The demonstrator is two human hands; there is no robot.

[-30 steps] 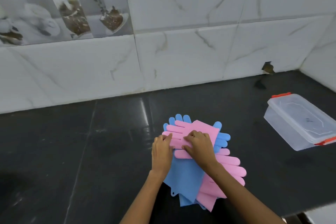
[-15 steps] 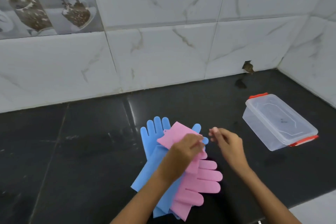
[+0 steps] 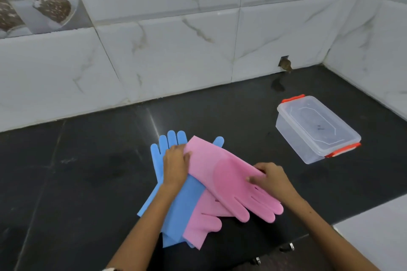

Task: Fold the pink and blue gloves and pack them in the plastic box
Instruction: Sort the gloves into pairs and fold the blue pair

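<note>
Hands of a person reach in from the bottom edge over a dark, glossy stone surface (image 3: pixel 88 171) set against a wall of white marbled tiles (image 3: pixel 176 55). A pile of rubber gloves lies in the middle of the surface.

The top pink glove (image 3: pixel 220 174) lies stretched out on a slant, its cuff toward the upper left and its fingers pointing to the lower right. The left hand (image 3: pixel 175 166) grips the cuff end, thumb curled over the pink edge. The right hand (image 3: pixel 273 180) holds the glove near the palm, its fingers curled onto the far edge and the thumb on top.

Under it lies a second pink glove (image 3: pixel 202 222), its fingers pointing right and its cuff toward the near edge of the surface. Beneath both sit the blue gloves (image 3: pixel 174 204), 1 with its fingers (image 3: pixel 168 141) spread toward the wall and its cuff toward the person; how many blue gloves there are I cannot tell for sure.

The plastic box (image 3: pixel 317 130) stands well apart to the upper right, near the corner of the walls. It is clear, rectangular, with its lid on and 2 orange-red clips (image 3: pixel 343 149) at its ends. It holds no gloves.

At the foot of the wall behind the box, a small broken hole (image 3: pixel 285 65) shows in a tile.
</note>
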